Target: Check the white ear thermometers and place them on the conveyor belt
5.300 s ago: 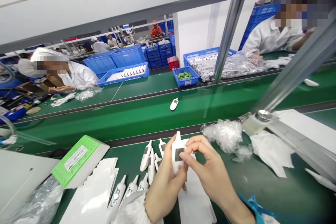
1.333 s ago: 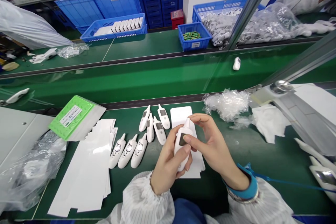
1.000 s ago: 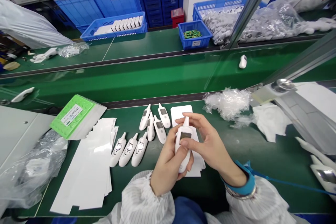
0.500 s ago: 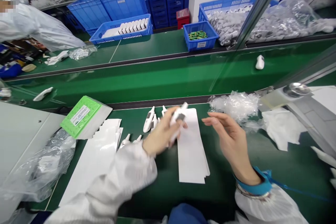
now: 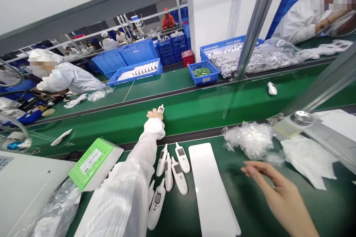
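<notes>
My left hand (image 5: 154, 114) is stretched far forward over the green conveyor belt, its fingers around a white digital thermometer (image 5: 161, 109) with a narrow tip and a small dark screen. Whether the thermometer touches the belt I cannot tell. My right hand (image 5: 280, 192) hovers above the table to the right, fingers loosely extended and holding nothing. Between the hands lies a stack of long white cards (image 5: 208, 189). Left of this stack, several more thermometers (image 5: 179, 176) lie in a loose group, one of them face down beside my left sleeve.
A green-and-white box (image 5: 91, 163) sits at the left near clear plastic bags (image 5: 59, 203). Crumpled plastic (image 5: 251, 139) and a white cloth (image 5: 308, 159) lie at the right. Beyond the belt are a small blue bin (image 5: 204, 78) of green batteries and co-workers in white.
My left hand has carried the thermometer from above the white cards forward and left over the belt. My right hand stays raised on the right. The view has tilted up.
</notes>
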### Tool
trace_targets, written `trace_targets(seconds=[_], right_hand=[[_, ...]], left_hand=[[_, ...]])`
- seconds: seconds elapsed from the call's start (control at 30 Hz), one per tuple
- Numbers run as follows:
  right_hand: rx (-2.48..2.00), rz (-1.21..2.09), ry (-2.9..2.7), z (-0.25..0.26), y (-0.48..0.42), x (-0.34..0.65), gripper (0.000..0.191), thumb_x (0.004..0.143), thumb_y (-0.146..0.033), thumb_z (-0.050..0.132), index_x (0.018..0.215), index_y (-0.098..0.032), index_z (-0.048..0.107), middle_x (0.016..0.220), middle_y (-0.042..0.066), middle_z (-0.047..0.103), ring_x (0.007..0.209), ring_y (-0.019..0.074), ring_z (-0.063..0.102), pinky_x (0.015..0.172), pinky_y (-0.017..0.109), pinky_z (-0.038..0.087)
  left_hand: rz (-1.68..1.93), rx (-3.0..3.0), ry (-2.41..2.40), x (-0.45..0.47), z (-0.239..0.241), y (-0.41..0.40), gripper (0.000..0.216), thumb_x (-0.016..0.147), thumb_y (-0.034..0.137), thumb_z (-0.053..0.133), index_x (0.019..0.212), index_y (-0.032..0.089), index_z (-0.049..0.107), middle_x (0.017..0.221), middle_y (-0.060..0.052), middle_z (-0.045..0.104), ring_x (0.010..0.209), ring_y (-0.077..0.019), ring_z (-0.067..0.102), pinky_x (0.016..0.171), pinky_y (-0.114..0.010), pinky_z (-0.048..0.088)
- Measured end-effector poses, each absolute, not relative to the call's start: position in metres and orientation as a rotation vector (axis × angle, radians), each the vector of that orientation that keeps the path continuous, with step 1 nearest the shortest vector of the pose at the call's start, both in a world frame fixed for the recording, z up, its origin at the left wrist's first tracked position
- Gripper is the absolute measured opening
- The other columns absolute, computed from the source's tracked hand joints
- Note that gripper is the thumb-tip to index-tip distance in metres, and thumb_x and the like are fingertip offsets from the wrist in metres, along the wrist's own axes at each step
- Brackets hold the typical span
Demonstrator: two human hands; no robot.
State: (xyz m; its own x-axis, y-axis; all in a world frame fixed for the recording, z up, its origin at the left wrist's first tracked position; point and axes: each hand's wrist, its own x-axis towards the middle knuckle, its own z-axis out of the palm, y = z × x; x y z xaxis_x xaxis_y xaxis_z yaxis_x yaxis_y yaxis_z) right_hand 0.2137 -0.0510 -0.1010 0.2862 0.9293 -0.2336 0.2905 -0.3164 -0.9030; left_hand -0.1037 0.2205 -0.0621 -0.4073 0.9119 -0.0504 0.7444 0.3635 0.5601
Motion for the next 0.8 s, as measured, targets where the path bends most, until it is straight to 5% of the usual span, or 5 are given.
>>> trace_targets(seconds=[0.13, 0.37, 0.63, 0.8], right_hand=[[-1.774, 1.087, -1.103, -0.103, -0.049, 0.214, 0.048, 0.078, -0.068, 0.057, 0.098, -0.026, 0.069, 0.099, 0.006, 0.075, 0.096, 0.0264, 0.071, 0.043, 0.018, 0.05], [-1.615, 1.159, -1.253, -0.104, -0.044, 0.186, 0.043, 0.082, -0.065, 0.055, 0.095, -0.026, 0.07, 0.093, 0.005, 0.075, 0.088, 0.0237, 0.072, 0.049, 0.02, 0.053], [-1.472, 1.086, -1.434, -0.094, -0.044, 0.171, 0.034, 0.09, -0.057, 0.052, 0.095, -0.027, 0.069, 0.09, 0.003, 0.074, 0.086, 0.0212, 0.072, 0.058, 0.022, 0.055], [-1.245, 0.91, -1.572, -0.069, -0.043, 0.158, 0.016, 0.094, -0.038, 0.056, 0.097, -0.028, 0.067, 0.093, 0.002, 0.072, 0.088, 0.0182, 0.069, 0.068, 0.024, 0.056]], left_hand=[[0.404, 1.655, 2.163, -0.119, -0.061, 0.188, 0.035, 0.094, 0.035, 0.057, 0.123, 0.016, 0.057, 0.124, -0.01, 0.059, 0.106, -0.0238, 0.06, 0.09, -0.046, 0.052], [-0.132, 1.697, 1.951, -0.157, -0.07, 0.072, 0.042, 0.078, 0.057, 0.068, 0.072, 0.015, 0.062, 0.065, 0.0, 0.061, 0.064, -0.0168, 0.058, 0.069, -0.034, 0.048], [0.159, 1.657, 1.988, -0.137, -0.088, 0.037, 0.019, 0.087, 0.034, 0.059, 0.079, 0.019, 0.05, 0.077, -0.002, 0.062, 0.074, -0.0191, 0.063, 0.076, -0.035, 0.047], [0.383, 1.557, 1.682, -0.106, -0.042, 0.007, 0.027, 0.092, 0.051, 0.039, 0.09, 0.024, 0.039, 0.067, 0.003, 0.061, 0.054, -0.0175, 0.063, 0.058, -0.03, 0.049]])
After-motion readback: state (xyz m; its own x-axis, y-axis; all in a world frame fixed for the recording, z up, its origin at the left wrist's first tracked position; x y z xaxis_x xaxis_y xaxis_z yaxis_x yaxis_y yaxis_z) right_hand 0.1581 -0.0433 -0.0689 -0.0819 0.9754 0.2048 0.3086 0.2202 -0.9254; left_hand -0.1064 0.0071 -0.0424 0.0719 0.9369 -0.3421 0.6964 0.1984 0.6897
